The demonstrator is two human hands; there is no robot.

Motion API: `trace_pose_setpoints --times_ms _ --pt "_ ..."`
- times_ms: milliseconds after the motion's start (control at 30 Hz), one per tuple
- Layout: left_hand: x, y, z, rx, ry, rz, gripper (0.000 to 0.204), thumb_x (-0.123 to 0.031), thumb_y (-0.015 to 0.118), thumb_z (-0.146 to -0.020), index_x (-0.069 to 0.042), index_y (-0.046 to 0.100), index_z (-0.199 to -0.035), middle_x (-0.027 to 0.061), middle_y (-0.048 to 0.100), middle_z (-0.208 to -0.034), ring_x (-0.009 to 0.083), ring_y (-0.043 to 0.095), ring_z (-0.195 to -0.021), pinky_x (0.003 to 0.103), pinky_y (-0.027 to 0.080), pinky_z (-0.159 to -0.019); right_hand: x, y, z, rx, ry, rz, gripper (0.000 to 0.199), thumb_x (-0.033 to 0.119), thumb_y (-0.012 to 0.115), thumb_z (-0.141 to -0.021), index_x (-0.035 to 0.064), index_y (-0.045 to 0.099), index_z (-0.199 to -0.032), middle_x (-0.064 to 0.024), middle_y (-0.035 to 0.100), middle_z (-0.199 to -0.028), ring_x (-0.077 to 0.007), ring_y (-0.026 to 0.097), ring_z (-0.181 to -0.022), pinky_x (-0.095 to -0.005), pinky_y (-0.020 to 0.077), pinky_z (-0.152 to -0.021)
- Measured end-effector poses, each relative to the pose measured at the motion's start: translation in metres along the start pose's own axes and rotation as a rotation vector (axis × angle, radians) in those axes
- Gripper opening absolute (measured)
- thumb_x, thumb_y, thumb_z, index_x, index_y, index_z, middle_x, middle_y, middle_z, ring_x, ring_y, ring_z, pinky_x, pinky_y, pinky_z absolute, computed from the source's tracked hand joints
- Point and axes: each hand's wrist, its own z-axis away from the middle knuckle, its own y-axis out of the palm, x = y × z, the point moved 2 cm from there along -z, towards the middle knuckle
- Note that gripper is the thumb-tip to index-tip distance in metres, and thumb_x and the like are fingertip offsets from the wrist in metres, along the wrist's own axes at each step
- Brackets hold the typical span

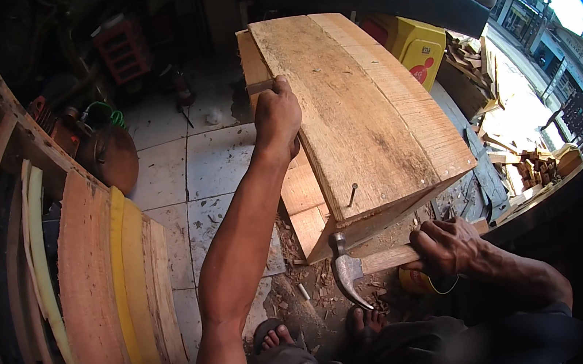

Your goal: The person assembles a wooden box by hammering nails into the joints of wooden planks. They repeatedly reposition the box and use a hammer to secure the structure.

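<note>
A wooden box (355, 107) made of pale planks stands in front of me, its top board stained dark along the middle. My left hand (277, 119) is closed around the left edge of that top board, the fingers partly hidden behind it. A nail (353, 194) sticks up, slightly tilted, from the board's near left corner. Below the box's near edge, my right hand (449, 246) is wrapped round the wooden handle of a claw hammer (347, 270). The hammer's steel head is beside the near left corner, apart from the nail, with its claw curving down toward me.
Stacked curved planks (91, 282) rise at the left. A red plastic crate (122, 49) stands at the back, and a yellow container (417, 47) behind the box. Wood shavings (312, 282) litter the tiled floor (162, 177) near my feet. Scrap wood (537, 172) lies at the right.
</note>
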Motion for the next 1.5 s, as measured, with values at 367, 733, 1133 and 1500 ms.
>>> trace_pose_setpoints --times_ms 367,733,1133,1500 --pt "0.019 -0.010 -0.026 -0.099 0.133 -0.121 0.067 -0.044 0.040 -0.109 0.013 0.062 -0.083 0.0239 0.069 -0.082 0.0282 0.067 -0.076 0.044 0.052 -0.070 0.002 -0.007 -0.001 -0.063 0.028 0.064 0.039 0.043 0.067 -0.096 0.0050 0.057 -0.090 -0.0085 0.056 -0.072 -0.0265 0.064 -0.057 -0.0373 0.0510 -0.045" --pt "0.017 -0.006 -0.032 -0.091 0.164 -0.249 0.069 -0.045 0.035 -0.109 0.013 0.063 -0.085 0.0301 0.068 -0.085 0.0302 0.070 -0.080 0.043 0.055 -0.072 -0.006 0.006 0.003 -0.071 0.119 0.053 0.045 0.047 0.071 -0.094 0.0052 0.054 -0.092 -0.0117 0.059 -0.071 -0.0327 0.065 -0.057 -0.0455 0.0507 -0.049" --pt "-0.011 -0.016 0.062 0.469 -0.105 0.252 0.056 -0.032 0.062 -0.105 0.007 0.047 -0.142 0.0227 0.061 -0.135 0.0284 0.066 -0.119 0.040 0.055 -0.100 -0.024 0.057 0.073 -1.187 0.894 -1.135 0.048 0.050 0.051 -0.107 0.0057 0.056 -0.091 0.0045 0.048 -0.067 -0.0055 0.044 -0.053 -0.0268 0.0354 -0.046" --pt "-0.065 -0.050 -0.051 -0.044 0.055 -0.378 0.090 -0.058 0.066 -0.095 0.000 0.030 -0.153 0.0245 0.042 -0.147 0.0356 0.048 -0.134 0.053 0.051 -0.101 -0.051 0.127 0.108 -0.652 1.335 -1.284 0.036 0.042 0.054 -0.106 0.0078 0.059 -0.117 -0.0014 0.052 -0.073 -0.0119 0.055 -0.056 -0.0291 0.0459 -0.050"
